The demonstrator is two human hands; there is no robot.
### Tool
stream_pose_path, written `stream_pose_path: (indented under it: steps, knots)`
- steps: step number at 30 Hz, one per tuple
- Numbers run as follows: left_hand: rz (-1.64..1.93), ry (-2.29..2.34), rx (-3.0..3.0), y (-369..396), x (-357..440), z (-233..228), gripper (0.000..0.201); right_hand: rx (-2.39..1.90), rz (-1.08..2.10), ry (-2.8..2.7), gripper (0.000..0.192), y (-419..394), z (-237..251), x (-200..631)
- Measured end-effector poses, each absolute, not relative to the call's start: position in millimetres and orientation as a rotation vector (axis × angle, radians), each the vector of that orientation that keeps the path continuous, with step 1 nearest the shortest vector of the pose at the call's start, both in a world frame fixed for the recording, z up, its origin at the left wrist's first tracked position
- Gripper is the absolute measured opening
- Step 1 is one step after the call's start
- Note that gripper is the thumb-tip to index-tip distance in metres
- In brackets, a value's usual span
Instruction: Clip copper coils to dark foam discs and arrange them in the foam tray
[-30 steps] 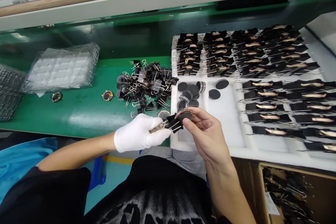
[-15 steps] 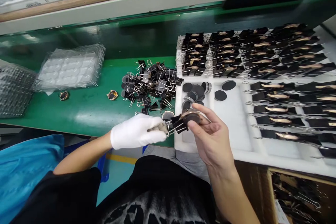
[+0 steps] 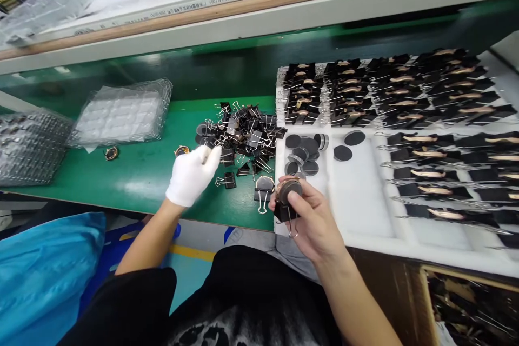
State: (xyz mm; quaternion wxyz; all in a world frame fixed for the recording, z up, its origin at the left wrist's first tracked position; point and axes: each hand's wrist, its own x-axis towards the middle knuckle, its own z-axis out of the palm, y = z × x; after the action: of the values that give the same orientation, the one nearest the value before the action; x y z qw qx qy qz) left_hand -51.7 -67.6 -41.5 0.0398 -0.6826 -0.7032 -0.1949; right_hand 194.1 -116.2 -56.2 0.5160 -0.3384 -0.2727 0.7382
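A clipped disc assembly (image 3: 287, 198) is gripped by the bare right hand (image 3: 314, 221) at lower centre of the frame. The gloved left hand (image 3: 190, 174), fingers loosely open, is held at the binder-clip pile (image 3: 243, 132) on the green table (image 3: 138, 173).

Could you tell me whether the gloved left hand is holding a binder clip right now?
No, the gloved left hand is open and reaching toward the pile of binder clips without gripping any.
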Motion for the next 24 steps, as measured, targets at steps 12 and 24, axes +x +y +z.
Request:
stream_pose_path:
  steps: [12,24]
  knots:
    - [-1.297,-1.447,-2.562,-100.7,4.3,-24.6,0.024,-0.761,1.476,-1.240,0.021,-121.9,-58.3,200.4]
    - [-0.854,-1.358,-2.826,-98.6,-4.8,-23.1,0.037,-0.720,1.396,-1.361,0.028,-122.0,-57.3,215.2]
